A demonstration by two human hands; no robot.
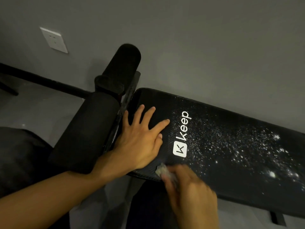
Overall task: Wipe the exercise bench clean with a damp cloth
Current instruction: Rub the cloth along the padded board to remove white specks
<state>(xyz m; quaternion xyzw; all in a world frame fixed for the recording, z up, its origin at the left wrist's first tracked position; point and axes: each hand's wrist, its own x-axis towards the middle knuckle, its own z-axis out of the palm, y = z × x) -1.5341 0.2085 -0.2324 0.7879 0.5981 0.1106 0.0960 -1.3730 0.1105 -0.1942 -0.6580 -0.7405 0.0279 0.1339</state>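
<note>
The grey wall (198, 38) is filling the upper part of my view, and the black exercise bench (239, 182) is lying along it, slanting from the middle of the view down to the right edge. White specks (247, 146) are dotting the pad's right part, thickest towards the far right. The grey floor (41, 109) is showing on the left, with a black skirting board (41, 81) running along the foot of the wall. At the bench's left end two black foam rollers are standing out: the lower roller (85, 133) is lying crosswise just beside the pad, and the upper roller (122, 63) is rising above it against the wall.

I am laying my left hand (140, 138) flat on the left end of the pad, fingers straight and spread wide, holding nothing, the palm pressing on the surface near the rollers. My right hand (189, 192) is showing blurred at the pad's near edge, its fingers curling around the cloth (162, 169).

The white "Keep" logo (183, 134) is sitting on the pad between my two hands, just right of my left fingertips. A white wall socket (53, 39) is sitting high on the left. The cloth, small and pale, is poking out past my right fingertips and touching the pad just below the logo.
</note>
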